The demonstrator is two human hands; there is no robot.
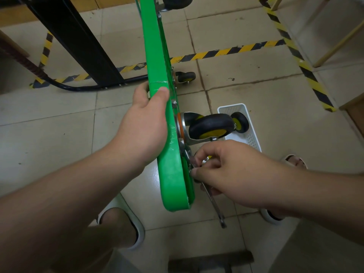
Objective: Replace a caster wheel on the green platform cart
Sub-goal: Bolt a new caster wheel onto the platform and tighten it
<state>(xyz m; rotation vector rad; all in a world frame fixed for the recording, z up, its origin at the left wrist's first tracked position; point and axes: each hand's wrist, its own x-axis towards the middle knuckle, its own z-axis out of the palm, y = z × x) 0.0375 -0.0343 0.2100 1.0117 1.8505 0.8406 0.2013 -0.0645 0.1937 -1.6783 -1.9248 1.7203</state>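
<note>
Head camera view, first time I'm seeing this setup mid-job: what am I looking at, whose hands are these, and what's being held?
This is one wide camera worn on a person's head, looking down at their own bare hands; there is no robot. The green platform cart stands on its edge on the tiled floor. The left hand grips its rim to steady it. The right hand pinches a wrench near its head, at the mount just below a fitted caster wheel. Which fastener it sits on is hidden. A white basket behind holds another wheel.
</note>
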